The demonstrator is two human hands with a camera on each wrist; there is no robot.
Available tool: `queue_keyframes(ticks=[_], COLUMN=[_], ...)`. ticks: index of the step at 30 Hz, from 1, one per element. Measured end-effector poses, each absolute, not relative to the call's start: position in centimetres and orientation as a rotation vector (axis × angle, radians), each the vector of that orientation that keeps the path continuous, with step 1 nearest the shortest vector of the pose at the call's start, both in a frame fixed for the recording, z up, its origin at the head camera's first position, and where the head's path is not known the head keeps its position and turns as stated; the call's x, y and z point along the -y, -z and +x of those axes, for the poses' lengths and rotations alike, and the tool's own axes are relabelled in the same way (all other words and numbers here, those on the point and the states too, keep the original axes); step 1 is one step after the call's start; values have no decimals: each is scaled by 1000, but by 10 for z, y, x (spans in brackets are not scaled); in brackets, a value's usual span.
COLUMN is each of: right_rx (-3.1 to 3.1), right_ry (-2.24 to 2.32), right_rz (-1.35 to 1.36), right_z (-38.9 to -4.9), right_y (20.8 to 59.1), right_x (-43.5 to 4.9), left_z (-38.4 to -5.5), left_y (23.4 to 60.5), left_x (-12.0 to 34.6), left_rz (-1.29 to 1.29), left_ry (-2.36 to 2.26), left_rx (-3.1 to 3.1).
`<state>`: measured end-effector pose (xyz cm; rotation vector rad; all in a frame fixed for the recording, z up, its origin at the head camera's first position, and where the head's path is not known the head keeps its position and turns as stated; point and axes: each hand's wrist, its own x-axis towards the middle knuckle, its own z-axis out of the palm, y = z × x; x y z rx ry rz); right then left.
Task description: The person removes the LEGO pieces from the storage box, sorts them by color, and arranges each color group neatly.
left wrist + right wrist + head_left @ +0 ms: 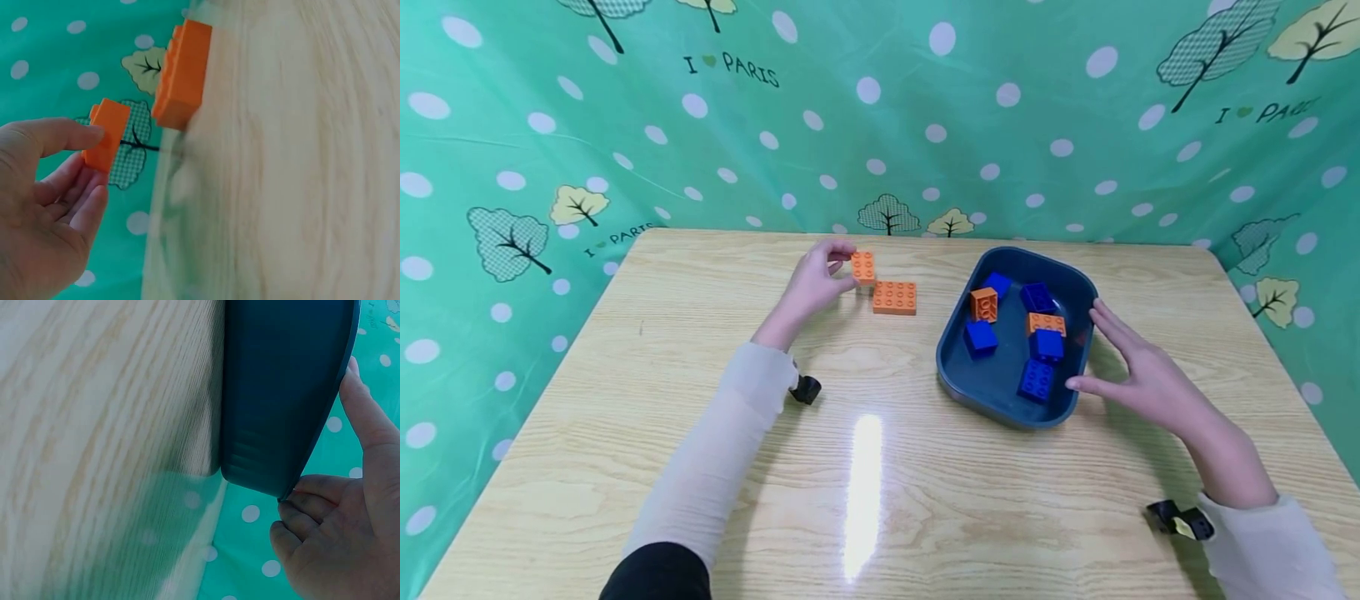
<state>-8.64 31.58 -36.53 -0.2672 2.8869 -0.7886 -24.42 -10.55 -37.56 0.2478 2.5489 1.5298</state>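
In the head view my left hand [808, 287] pinches a small orange building brick [862, 267] between thumb and fingers, just above the tabletop. Close by lies a longer orange brick [895, 298], studs up. The left wrist view shows the pinched brick [107, 134] tilted, apart from the longer one [187, 72]. My right hand [1157, 383] touches the right rim of a dark blue bin [958, 392] with thumb and fingertips spread. Inside the bin are several blue bricks [1036, 381] and two orange ones [984, 305].
A pale wooden table [970, 508] carries everything, with a bright light reflection near its front. Behind it hangs a green dotted cloth [910, 108] with printed trees. Small black wrist devices [805, 389] show at both sleeves.
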Motion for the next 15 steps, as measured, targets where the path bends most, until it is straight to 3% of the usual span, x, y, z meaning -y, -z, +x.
queue_keyframes(ticks=[15], right_rx=[-2886], right_ry=[798], right_rz=[-270], right_z=[-87], right_y=[365], right_x=[-316], left_z=[-245], left_y=[391], left_x=[115], left_rz=[246], left_ry=[-1285], left_rx=[-2513])
